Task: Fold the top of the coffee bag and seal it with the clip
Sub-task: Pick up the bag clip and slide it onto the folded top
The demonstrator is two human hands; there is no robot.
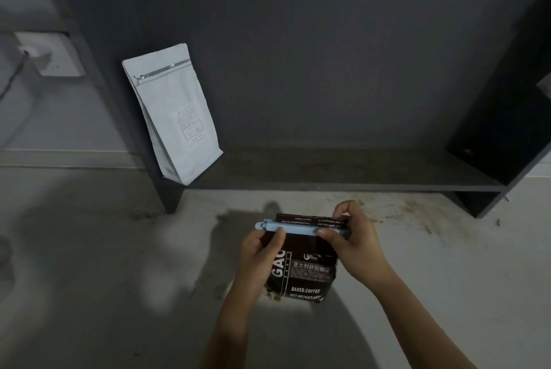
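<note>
A dark brown coffee bag with white lettering stands upright on the pale floor, its top folded over. A long light-blue clip lies across the fold, its hinge end sticking out to the left. My left hand grips the bag's left side, thumb pressed on the clip. My right hand pinches the clip's right end and the folded top between thumb and fingers.
A white coffee bag leans at the left end of a low dark shelf. Behind it on the left wall is a white socket with a cable. Coffee grounds are scattered on the floor to the right.
</note>
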